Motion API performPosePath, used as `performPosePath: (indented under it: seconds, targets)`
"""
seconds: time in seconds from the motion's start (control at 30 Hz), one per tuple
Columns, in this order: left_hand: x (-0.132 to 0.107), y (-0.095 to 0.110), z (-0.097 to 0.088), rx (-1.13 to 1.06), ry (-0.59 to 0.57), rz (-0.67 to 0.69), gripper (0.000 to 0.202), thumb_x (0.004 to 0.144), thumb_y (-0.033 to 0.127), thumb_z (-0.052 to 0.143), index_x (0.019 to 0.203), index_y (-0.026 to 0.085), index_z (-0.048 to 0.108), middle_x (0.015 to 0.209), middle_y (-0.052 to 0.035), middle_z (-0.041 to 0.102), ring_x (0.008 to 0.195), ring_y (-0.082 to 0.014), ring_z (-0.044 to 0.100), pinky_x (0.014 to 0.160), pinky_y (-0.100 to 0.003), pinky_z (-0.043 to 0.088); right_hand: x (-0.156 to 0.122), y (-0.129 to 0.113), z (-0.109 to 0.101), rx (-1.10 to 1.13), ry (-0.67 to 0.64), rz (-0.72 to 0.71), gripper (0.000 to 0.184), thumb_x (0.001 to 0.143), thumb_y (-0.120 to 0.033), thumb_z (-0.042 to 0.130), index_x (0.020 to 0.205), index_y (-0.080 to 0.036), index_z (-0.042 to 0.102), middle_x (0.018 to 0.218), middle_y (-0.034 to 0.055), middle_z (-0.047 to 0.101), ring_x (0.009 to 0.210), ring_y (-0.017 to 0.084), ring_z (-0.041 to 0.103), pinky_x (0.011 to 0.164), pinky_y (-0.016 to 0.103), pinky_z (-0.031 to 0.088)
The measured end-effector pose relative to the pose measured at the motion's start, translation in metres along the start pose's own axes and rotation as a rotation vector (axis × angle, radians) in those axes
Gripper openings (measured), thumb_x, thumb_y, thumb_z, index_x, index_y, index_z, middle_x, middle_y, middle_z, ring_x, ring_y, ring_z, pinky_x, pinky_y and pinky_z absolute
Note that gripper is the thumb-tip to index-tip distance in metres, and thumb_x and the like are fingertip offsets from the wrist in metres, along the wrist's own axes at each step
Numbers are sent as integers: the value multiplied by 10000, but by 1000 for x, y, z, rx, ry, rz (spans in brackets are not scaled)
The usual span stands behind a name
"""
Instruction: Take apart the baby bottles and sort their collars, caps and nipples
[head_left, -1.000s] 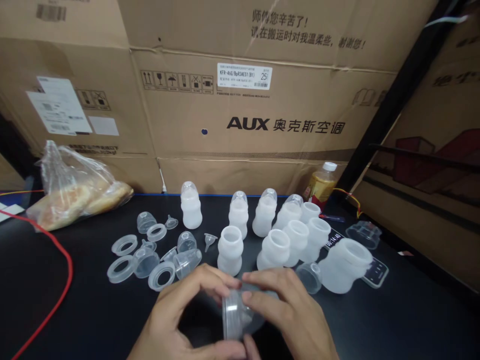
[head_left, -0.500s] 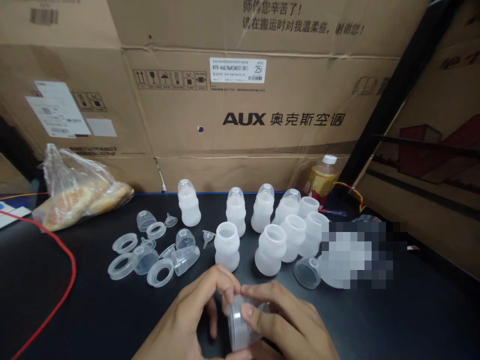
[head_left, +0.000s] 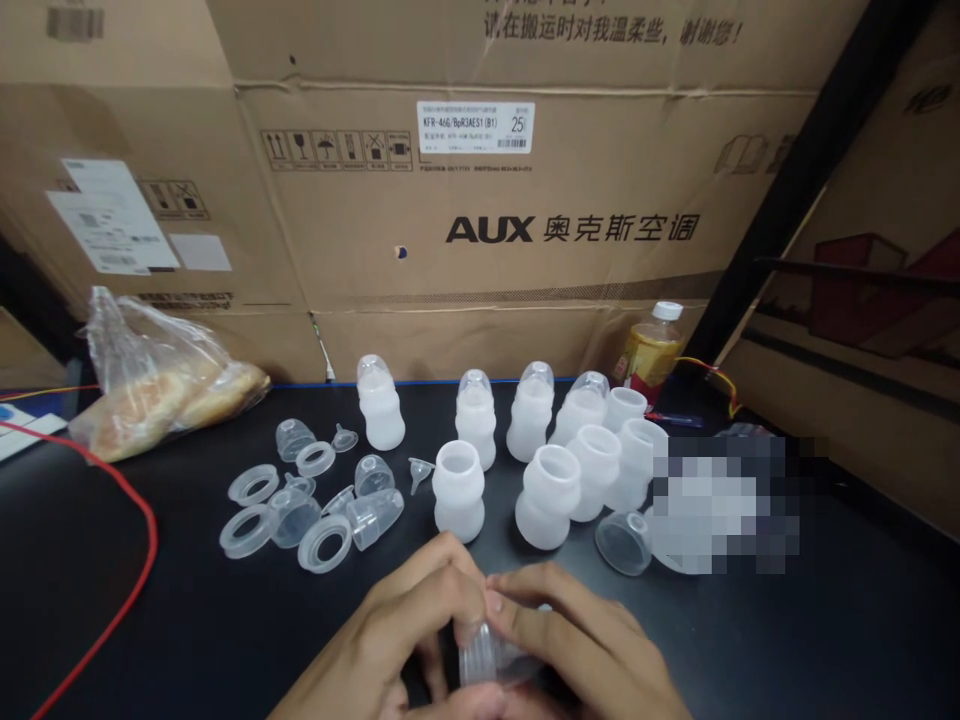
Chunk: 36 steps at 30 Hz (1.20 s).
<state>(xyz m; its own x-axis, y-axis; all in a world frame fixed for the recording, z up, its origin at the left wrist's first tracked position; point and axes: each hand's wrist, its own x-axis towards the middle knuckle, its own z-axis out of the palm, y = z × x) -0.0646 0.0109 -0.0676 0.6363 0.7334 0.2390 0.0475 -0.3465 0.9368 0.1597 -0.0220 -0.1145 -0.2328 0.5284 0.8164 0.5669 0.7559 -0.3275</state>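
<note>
My left hand (head_left: 382,650) and my right hand (head_left: 592,655) meet at the bottom middle, both closed around a clear plastic ring piece (head_left: 484,655). Fingertips of both hands pinch its rim, and most of it is hidden. Just beyond them stand open white bottle bodies (head_left: 457,490) on the black table (head_left: 150,640). Behind those are capped bottles (head_left: 380,402) in a row. To the left lie loose collar rings (head_left: 324,543), clear caps (head_left: 373,517) and small nipples (head_left: 420,470).
A bag of bread (head_left: 150,385) lies at the far left beside a red cable (head_left: 127,590). A drink bottle (head_left: 651,350) stands at the back right. Cardboard boxes (head_left: 525,230) wall off the back. A blurred patch (head_left: 720,500) covers things at the right.
Both hands have drawn nearer to me and lower in view with the clear piece. It has tilted so less of it shows between the fingers.
</note>
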Motion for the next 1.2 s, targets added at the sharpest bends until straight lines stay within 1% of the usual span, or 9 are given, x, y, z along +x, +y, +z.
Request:
performPosePath:
  seconds: [0.2, 0.33, 0.5, 0.6, 0.7, 0.87, 0.97, 1.1, 1.2]
  targets:
    - [4, -9, 8, -33, 61, 101, 309, 1113, 599, 719, 1069, 293, 714, 1109, -16, 696, 825, -135, 594, 691, -206, 494, -5, 6, 3, 175, 51, 92, 401, 1124, -532, 727, 1404, -247, 696, 1080, 76, 796, 849, 186, 812, 703, 243, 675]
    - [2, -11, 11, -54, 81, 62, 272, 1109, 597, 725, 1170, 332, 730, 1257, -18, 705, 828, -114, 662, 750, -212, 566, 4, 8, -7, 277, 68, 123, 409, 1043, -397, 874, 1407, -258, 750, 1133, 86, 837, 916, 197, 859, 765, 215, 689]
    - [-4, -9, 9, 17, 82, 29, 211, 1046, 355, 827, 1186, 361, 670, 1547, 3, 517, 722, -23, 680, 814, -225, 629, 14, 6, -15, 499, 90, 311, 528, 810, -353, 1078, 1299, -349, 880, 977, 41, 882, 731, 166, 826, 623, 173, 649]
    - [-4, -4, 8, 75, 62, 56, 225, 1039, 221, 772, 1178, 350, 652, 1446, 11, 549, 739, -33, 703, 760, -185, 610, 16, 3, -13, 625, 94, 497, 502, 709, -380, 1128, 1171, -426, 935, 886, 25, 885, 656, 156, 800, 587, 172, 629]
    - [-3, 0, 8, 148, 63, 59, 263, 1014, 149, 758, 1170, 343, 671, 1367, 16, 566, 754, -43, 692, 711, -165, 574, 16, 2, -12, 712, 61, 647, 455, 677, -438, 1135, 1095, -427, 954, 861, 43, 882, 623, 144, 769, 563, 176, 606]
    - [0, 1, 9, 204, 76, 93, 202, 1023, 375, 845, 1121, 334, 673, 1155, 36, 568, 717, -73, 625, 691, -224, 500, 10, 3, -10, 866, -38, 843, 463, 640, -538, 1130, 1022, -334, 966, 811, 67, 861, 628, 138, 720, 531, 173, 533]
    - [1, -2, 8, 264, 94, 129, 367, 956, 520, 926, 1045, 325, 628, 1071, 41, 537, 839, -136, 626, 772, -259, 466, 1, 6, -3, 943, -95, 945, 530, 610, -576, 1127, 1015, -281, 957, 803, 59, 842, 613, 143, 712, 526, 202, 542]
    - [2, -5, 4, 319, 54, 144, 432, 926, 584, 945, 1048, 330, 618, 1090, 32, 530, 890, -167, 603, 810, -292, 460, -11, 11, 8, 994, -85, 1025, 721, 550, -722, 1101, 1042, -227, 922, 794, 51, 810, 590, 170, 724, 523, 266, 597]
    - [3, -8, 4, 341, 39, 142, 437, 920, 566, 952, 1089, 341, 617, 1165, 25, 555, 883, -159, 614, 817, -299, 464, -14, 14, 10, 1023, -141, 1068, 753, 566, -739, 1093, 1062, -206, 901, 780, 43, 797, 594, 178, 748, 587, 307, 655]
